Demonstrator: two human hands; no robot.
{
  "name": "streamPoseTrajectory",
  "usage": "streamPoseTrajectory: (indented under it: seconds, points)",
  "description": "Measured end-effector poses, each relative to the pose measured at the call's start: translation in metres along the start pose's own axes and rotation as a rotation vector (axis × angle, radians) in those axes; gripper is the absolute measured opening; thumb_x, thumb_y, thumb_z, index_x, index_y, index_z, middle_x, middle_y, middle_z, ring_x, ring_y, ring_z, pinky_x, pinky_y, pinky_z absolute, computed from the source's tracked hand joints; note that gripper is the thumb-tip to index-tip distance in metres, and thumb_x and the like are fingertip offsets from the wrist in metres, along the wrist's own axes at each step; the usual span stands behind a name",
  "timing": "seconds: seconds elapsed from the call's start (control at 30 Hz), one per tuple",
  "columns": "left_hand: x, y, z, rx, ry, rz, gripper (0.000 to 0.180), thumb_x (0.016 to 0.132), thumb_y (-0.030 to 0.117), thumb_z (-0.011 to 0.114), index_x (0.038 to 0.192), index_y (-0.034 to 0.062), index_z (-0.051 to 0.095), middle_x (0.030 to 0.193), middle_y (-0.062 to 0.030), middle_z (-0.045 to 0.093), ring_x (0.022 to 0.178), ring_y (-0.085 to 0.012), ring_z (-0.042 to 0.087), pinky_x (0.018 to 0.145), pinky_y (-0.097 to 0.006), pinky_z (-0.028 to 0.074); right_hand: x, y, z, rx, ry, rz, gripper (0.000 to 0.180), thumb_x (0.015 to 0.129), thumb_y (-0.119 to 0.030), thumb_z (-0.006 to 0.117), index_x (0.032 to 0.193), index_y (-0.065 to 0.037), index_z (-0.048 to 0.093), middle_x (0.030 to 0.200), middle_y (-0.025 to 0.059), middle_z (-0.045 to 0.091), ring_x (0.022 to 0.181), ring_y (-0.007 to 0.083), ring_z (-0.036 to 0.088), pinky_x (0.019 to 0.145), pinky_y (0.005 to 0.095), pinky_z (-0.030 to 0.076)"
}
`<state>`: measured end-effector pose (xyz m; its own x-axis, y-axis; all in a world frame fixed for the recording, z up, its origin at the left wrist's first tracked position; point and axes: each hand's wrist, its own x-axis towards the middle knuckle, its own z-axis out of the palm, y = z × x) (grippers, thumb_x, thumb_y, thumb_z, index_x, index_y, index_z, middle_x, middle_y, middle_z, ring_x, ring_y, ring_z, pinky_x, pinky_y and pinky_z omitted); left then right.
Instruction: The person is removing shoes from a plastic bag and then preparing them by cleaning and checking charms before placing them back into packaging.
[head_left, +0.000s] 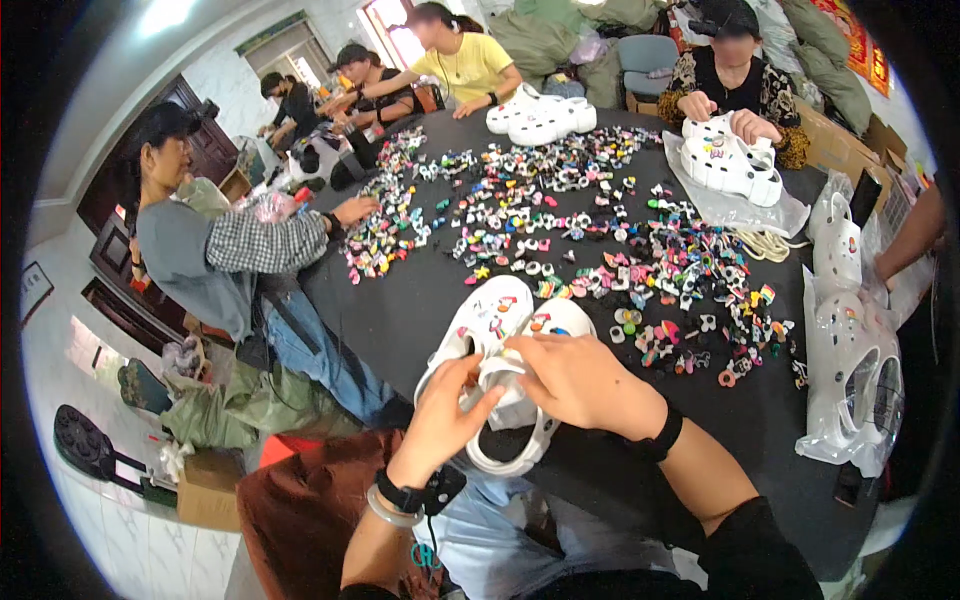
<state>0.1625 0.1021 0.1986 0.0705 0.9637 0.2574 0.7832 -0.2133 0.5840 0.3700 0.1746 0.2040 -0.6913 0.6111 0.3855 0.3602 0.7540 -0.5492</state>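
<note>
A pair of white foam clogs lies at the table's near edge, toes pointing away from me. Colourful charms sit on the toe of the left clog (490,306) and on that of the right clog (568,317). My left hand (448,412) grips the clogs near their heel straps, thumb stretched toward the middle. Over the upper of the right clog my right hand (580,380) is closed, its fingertips close to the left thumb. Whether a small charm is between the fingers is hidden. Just beyond the toes spread many loose shoe charms (640,290).
More white clogs (540,118) stand at the far side of the black table (340,300). Bagged clogs (850,370) lie at the right edge. Across the table a person handles a white clog (730,165); at left another person's hand (355,210) reaches the charms.
</note>
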Motion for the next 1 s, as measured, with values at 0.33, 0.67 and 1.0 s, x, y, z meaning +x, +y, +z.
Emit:
streamPoseTrajectory:
  seconds: [0.33,0.67,1.0]
  points:
    - [0.003,-0.011,0.005,-0.135,0.02,-0.081,0.059,0.079,0.022,0.076,0.126,-0.0019,0.049,0.105,-0.0131,0.052,0.094,-0.0219,0.054,0.08,-0.032,0.048,-0.001,-0.005,0.002,0.003,0.023,-0.014,0.036,0.087,-0.018,0.057,0.117,0.0,0.054,0.092,0.0208,0.065,0.09,0.037,0.064,0.073,0.0452,0.051]
    - [0.023,-0.042,0.015,-0.278,-0.209,-0.234,0.048,0.076,0.017,0.071,0.115,-0.0037,0.051,0.102,-0.0191,0.064,0.09,-0.0259,0.064,0.079,-0.033,0.049,0.001,0.007,-0.005,-0.005,-0.05,0.017,0.043,0.085,-0.036,0.062,0.108,0.001,0.062,0.097,0.0199,0.067,0.091,0.035,0.065,0.078,0.0427,0.051]
    - [0.035,-0.001,0.013,-0.015,-0.111,-0.159,0.031,0.077,0.014,0.067,0.1,-0.002,0.056,0.089,-0.0196,0.067,0.083,-0.0318,0.067,0.074,-0.037,0.05,-0.003,-0.003,0.01,-0.171,0.042,0.008,0.031,0.078,-0.023,0.064,0.099,-0.001,0.063,0.095,0.0168,0.066,0.094,0.0314,0.064,0.072,0.0404,0.054]
